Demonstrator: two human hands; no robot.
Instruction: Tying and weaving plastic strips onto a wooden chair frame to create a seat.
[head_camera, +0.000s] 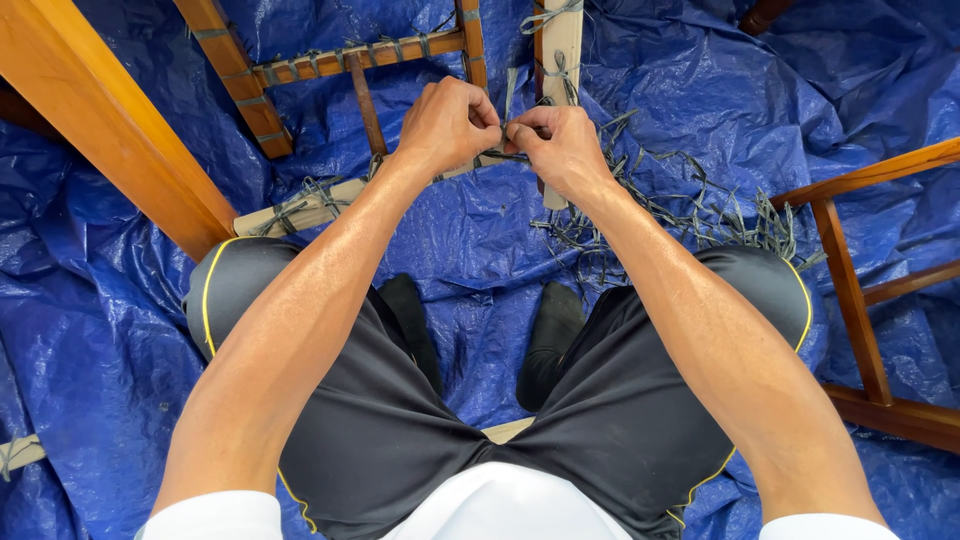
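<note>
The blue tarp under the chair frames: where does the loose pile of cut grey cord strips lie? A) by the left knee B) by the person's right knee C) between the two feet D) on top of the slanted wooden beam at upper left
B: the tangled cord strips spread over the blue tarp just beyond the right knee, beside the right hand.

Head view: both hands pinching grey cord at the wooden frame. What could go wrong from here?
1. The left hand and right hand pinch the grey cord with fingertips only; either grip could slip.
2. Loose cord strands lie piled beside the right knee and might snag on the work.
3. The wooden frame rests on a wrinkled blue tarp and may shift.
</note>
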